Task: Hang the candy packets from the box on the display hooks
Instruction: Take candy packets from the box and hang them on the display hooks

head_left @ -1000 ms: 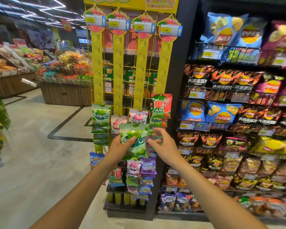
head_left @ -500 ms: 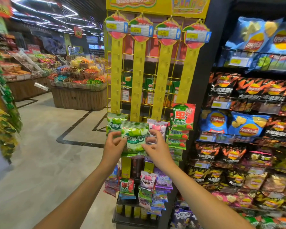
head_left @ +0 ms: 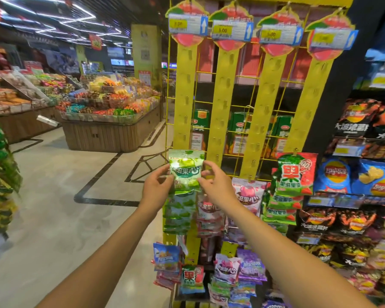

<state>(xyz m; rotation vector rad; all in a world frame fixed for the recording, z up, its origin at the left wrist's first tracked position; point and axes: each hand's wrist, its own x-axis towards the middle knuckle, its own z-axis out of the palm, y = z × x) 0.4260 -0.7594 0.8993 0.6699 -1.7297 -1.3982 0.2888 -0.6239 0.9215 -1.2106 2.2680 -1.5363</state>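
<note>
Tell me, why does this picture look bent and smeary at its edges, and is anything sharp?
Head view: the wide lens fans the yellow strips outward; ceiling lights streak and the price tags blur; the green candy packet, pinched by the left hand and right hand, is sharpest, with glare near its top.

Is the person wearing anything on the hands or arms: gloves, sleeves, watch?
No. The left hand and right hand are ungloved, with no rings visible. Both forearms are uncovered down to the frame edge: no sleeve, watch or bracelet shows.
</note>
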